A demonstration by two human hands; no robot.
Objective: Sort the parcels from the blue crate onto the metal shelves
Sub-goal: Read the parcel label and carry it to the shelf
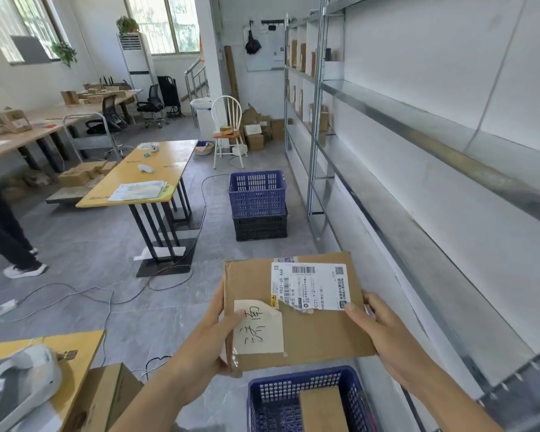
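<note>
I hold a flat cardboard parcel [315,332] in both hands above the blue crate [262,397] at the bottom of the view. It carries a white shipping label and a handwritten paper note. My left hand [212,338] grips its left edge with the thumb on the note. My right hand [384,328] grips its right edge with the thumb at the label's corner. Another brown parcel [323,408] lies inside the crate. The metal shelves [418,194] run along the wall on the right, their near levels bare.
A second blue crate [257,193] sits on a black one [260,226] further along the aisle. A yellow table [144,173] stands to the left. Cables [106,294] trail over the floor. A person's legs [0,226] are at the far left. A cardboard box [103,397] is at bottom left.
</note>
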